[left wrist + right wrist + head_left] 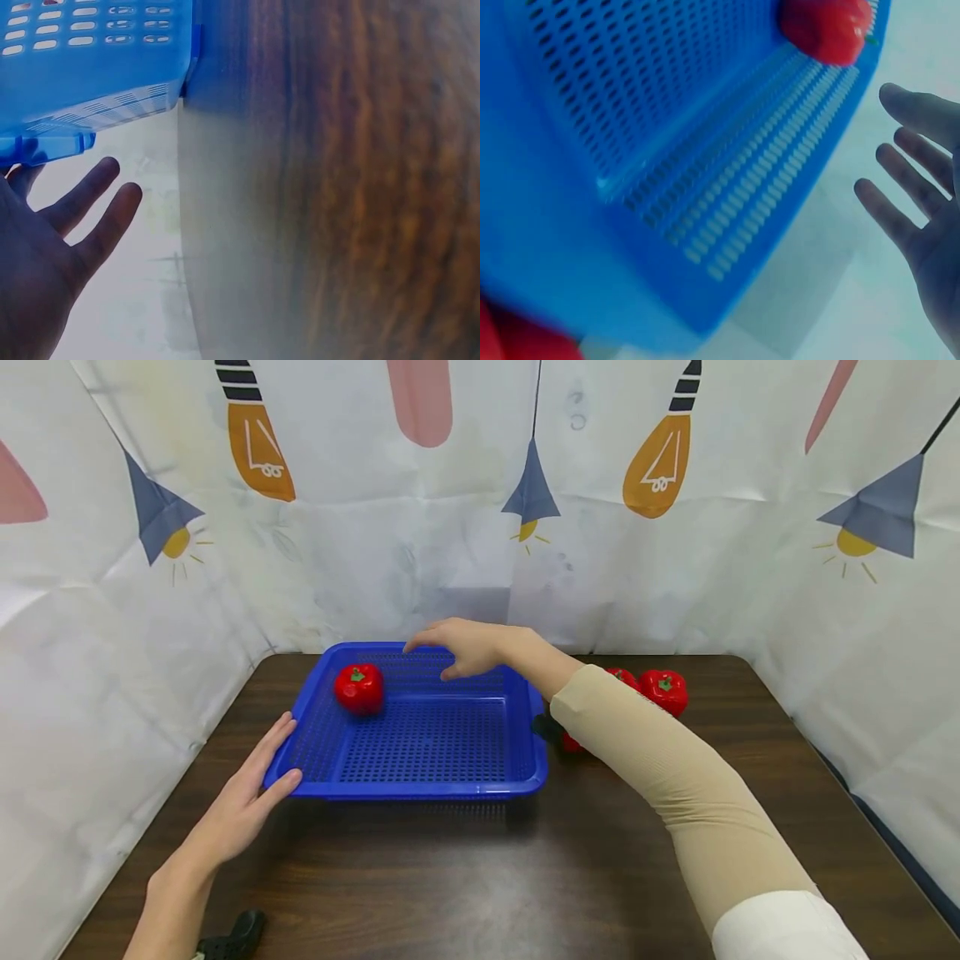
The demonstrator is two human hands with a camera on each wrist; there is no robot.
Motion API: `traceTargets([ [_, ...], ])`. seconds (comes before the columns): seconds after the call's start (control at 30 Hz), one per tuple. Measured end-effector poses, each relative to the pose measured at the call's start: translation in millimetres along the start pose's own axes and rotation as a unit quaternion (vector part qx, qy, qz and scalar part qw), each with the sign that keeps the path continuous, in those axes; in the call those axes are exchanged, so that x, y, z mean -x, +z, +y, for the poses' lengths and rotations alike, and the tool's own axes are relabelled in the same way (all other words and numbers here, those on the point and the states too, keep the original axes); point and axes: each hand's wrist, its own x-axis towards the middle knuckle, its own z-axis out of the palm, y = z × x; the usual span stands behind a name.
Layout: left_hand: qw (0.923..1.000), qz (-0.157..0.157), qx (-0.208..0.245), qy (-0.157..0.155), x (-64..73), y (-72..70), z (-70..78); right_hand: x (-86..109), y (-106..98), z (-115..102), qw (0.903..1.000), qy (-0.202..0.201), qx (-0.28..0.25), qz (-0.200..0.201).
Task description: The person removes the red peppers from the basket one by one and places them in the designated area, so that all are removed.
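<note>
A blue plastic basket [420, 789] with perforated walls sits on the brown table. One red bell pepper [359, 688] with a green stem lies inside, at its far left; the right wrist view also catches this pepper [829, 28]. My left hand [238, 803] rests against the basket's left side, thumb at the front left corner. In the left wrist view its fingers spread fairly straight below the rim. Over the basket's far edge hovers my right hand [471, 646], fingers loosely extended and holding nothing.
Right of the basket stand more red peppers [664, 692], partly hidden behind my right sleeve [660, 768]. A white printed curtain [360, 568] hangs behind and at both sides of the table [465, 877].
</note>
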Motion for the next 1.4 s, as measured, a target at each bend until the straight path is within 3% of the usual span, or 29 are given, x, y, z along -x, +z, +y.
traceTargets([
  [0.53,0.9999,0.001,-0.002,0.012,1.0,2.8,-5.0,-58.3,35.7,-24.4,0.9994,-0.005,-0.024,-0.024],
  [0.87,1.0000,0.000,0.002,0.007,1.0,3.1,-3.3,-85.9,52.7,-31.7,0.9986,0.025,-0.033,-0.031],
  [1.23,0.9999,-0.004,0.002,0.010,-0.2,3.7,-6.5,-99.5,63.5,-36.5,0.9974,0.044,-0.005,-0.057],
  [1.4,1.0000,-0.005,0.001,0.005,-0.5,3.1,-5.8,-100.3,63.2,-39.7,0.9975,0.050,0.015,-0.046],
])
